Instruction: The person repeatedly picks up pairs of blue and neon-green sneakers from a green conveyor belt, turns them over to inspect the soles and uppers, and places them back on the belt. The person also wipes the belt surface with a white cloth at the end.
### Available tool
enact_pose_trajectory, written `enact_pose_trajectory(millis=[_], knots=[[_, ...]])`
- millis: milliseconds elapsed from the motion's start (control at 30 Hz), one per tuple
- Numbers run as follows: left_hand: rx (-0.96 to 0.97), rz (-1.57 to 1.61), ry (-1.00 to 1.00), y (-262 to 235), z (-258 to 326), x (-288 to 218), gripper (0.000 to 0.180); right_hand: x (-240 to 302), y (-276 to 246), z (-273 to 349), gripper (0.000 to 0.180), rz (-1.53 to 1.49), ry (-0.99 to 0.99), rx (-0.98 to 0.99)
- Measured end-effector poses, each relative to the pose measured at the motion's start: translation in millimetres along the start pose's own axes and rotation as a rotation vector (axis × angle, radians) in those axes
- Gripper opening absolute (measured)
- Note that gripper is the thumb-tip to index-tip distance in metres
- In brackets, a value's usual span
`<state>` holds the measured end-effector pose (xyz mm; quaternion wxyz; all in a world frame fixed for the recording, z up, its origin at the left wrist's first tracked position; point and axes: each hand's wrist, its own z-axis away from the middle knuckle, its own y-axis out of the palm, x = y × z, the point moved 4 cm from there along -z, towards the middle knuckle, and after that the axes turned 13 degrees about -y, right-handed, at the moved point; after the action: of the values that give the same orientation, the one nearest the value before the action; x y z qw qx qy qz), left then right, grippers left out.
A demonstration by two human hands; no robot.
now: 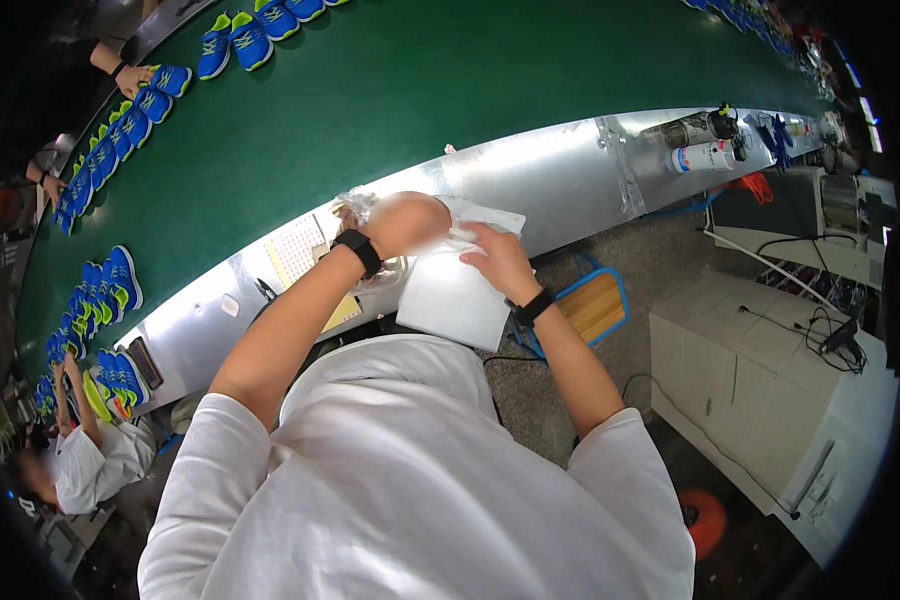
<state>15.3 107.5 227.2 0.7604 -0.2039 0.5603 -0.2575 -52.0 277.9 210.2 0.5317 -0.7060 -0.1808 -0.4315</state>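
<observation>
My left hand [410, 222] reaches over the metal ledge beside crumpled clear plastic [358, 208]. It is blurred and its fingers are hidden, so what it holds cannot be made out. My right hand [500, 258] is at the right edge of a stack of white sheets [455, 295], thumb and fingers apart, fingertips touching the white paper. The sheets hang over the ledge toward my body. Left of my left forearm lies a sheet with rows of small marks [295, 248], and a yellow sheet [345, 314] shows beside that forearm.
A green conveyor belt [370, 110] runs beyond the metal ledge [560, 165], carrying several blue shoes [120, 140]. Other people's hands [133, 80] touch shoes at left. Spray cans [705, 157] lie at right, above a blue-framed stool [590, 305] and white cabinet [720, 370].
</observation>
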Motion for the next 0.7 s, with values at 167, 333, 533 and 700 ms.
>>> enact_pose_trajectory(millis=[167, 333, 533, 700], knots=[[-0.058, 0.152, -0.064, -21, 28, -1, 0.065, 90, -65, -1, 0.017, 0.336, -0.043, -0.069], [-0.097, 0.296, -0.103, -58, 40, -22, 0.059, 151, -117, -2, 0.016, 0.61, -0.253, -0.297], [0.014, 0.386, 0.192, -102, 70, -92, 0.074, 170, -137, -38, 0.023, 0.138, -0.364, 0.023], [0.224, 0.727, -0.096, -120, 110, -130, 0.055, 194, -146, -77, 0.019, -0.227, -0.219, 0.088]])
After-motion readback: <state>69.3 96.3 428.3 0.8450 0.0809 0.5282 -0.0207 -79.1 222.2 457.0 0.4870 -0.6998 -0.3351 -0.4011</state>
